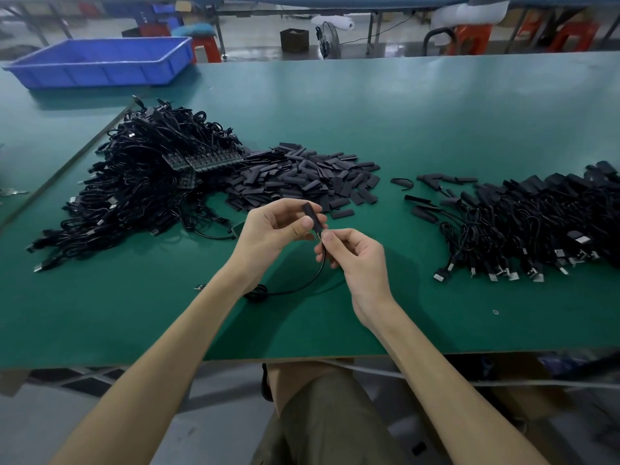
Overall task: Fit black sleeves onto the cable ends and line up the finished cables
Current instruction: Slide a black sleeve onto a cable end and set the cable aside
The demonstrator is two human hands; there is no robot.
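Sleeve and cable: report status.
Left hand pinching sleeve. Right hand holding cable end just below it. Nothing in the way.

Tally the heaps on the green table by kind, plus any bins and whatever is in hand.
Heaps of unfinished cables: 1
Heaps of loose black sleeves: 1
Rows of finished cables: 1
Blue bins: 1
Sleeves in the left hand: 1
Cables in the right hand: 1
Total: 6

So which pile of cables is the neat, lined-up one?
The pile on the right: its cables lie side by side with the plug ends in a row toward the table's near edge. The left pile is a tangled heap.
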